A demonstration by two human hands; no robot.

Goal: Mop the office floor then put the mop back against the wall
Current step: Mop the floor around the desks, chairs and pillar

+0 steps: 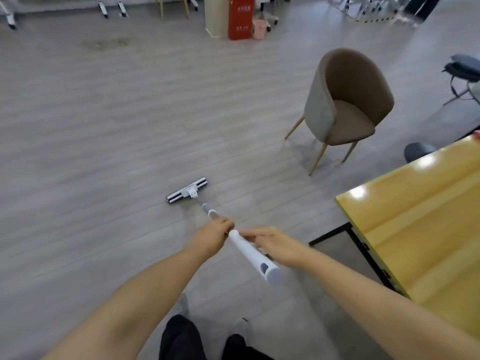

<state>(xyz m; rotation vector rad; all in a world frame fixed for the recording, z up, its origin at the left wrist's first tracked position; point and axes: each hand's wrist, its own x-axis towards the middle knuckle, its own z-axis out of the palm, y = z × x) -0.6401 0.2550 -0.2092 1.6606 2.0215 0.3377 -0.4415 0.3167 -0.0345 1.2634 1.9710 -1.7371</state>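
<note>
We have one view only, a wide-angle camera worn at our head, facing forward and tilted down. Our forearms (145,289) and feet (241,326) sit close at the bottom edge; the floor (109,131) runs away toward the top edge.

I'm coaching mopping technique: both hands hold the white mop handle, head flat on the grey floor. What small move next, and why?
Probably draw the flat white mop head back toward the feet: left hand and right hand grip the white handle with arms stretched out, and the head lies flat on the grey floor.
</note>
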